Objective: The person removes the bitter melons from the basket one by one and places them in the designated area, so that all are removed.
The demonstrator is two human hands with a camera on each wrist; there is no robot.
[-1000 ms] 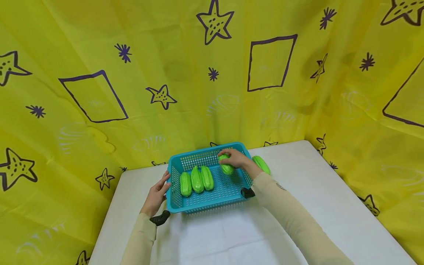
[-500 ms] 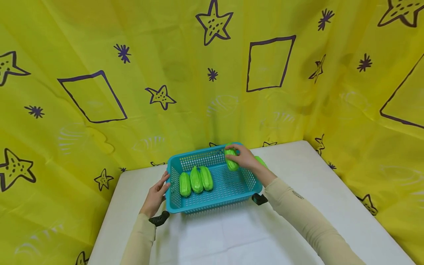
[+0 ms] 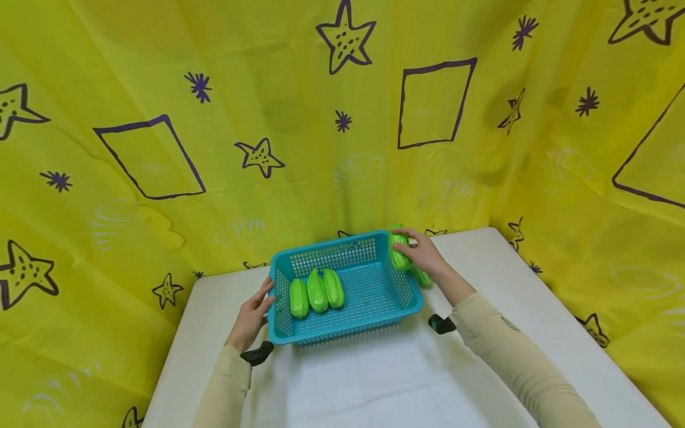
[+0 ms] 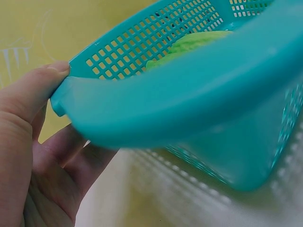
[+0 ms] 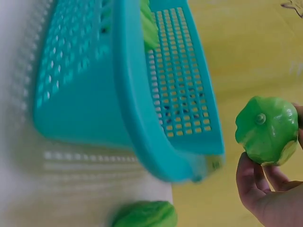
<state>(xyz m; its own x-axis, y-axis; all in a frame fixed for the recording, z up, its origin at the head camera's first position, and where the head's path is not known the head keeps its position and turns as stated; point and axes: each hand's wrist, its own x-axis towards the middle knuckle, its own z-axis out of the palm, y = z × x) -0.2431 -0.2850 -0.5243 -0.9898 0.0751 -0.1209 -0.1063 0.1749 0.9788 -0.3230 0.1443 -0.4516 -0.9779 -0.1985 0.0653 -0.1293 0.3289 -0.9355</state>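
A blue-green plastic basket (image 3: 348,331) with perforated walls stands on the table. Three green ridged gourds (image 3: 317,291) lie side by side in its left half. My left hand (image 3: 249,318) grips the left end of the basket, thumb on the rim and fingers beneath it in the left wrist view. In my right hand (image 3: 427,254) a similar gourd (image 5: 267,130) is pinched between thumb and fingers, at the basket's right rim in the head view. The right wrist view shows it beside the rim, stem end toward the camera. Another gourd (image 3: 423,277) lies outside the basket, partly hidden.
The white table (image 3: 535,333) extends to both sides and in front of the basket. A yellow curtain (image 3: 305,196) with stars and frames drawn on it hangs close behind the basket. Dark wrist-camera mounts (image 3: 441,324) stick out near the hands.
My right hand has carried the gourd from inside the basket rightward to its right rim. The left hand stays on the basket, and the three gourds inside have not moved.
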